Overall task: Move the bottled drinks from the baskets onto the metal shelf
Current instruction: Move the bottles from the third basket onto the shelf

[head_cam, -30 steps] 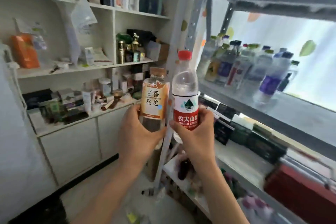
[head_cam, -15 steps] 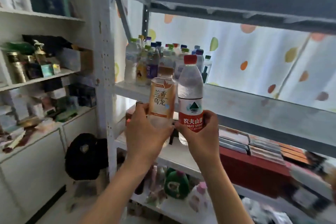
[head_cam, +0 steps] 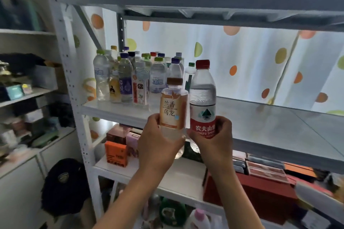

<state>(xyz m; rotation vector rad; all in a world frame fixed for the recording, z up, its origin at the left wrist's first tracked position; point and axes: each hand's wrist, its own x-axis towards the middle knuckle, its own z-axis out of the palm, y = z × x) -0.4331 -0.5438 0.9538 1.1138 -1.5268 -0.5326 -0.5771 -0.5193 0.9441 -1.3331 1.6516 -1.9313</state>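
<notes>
Fingers (head_cam: 181, 138) of the left hand (head_cam: 158, 145) curl round the tea bottle (head_cam: 173, 109), and the right hand (head_cam: 214, 141) grips the red-capped water bottle (head_cam: 202, 100); both bottles are upright, touching, raised in front of the metal shelf (head_cam: 260, 122). Set down carelessly, either could knock over the crowded bottles (head_cam: 130, 78) standing left. The shelf's right side looks safer.
</notes>
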